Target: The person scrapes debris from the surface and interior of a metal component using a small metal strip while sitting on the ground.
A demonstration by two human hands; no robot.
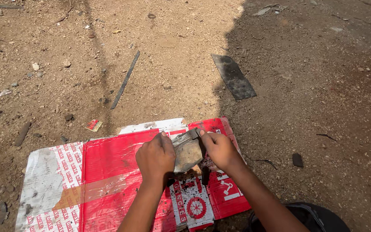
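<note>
Near the right edge of a flattened red-and-white printed cardboard sheet [108, 163] laid on bare dirt ground [185, 77], a person grips a grey, rust-stained, bent metal plate [188, 151] between both hands. The left hand [155, 158] is clenched on the plate's left side; the right hand [220, 150] pinches its upper right corner. The plate appears partly folded, though shadow hides its lower edge; it is not flat. A dark flat metal strip [233, 76] and a thin dark rod [125, 80] lie well beyond the sheet's far edge

Outdoor dirt yard: bare stony ground [172, 64], scattered scrap strips [125, 80].
</note>
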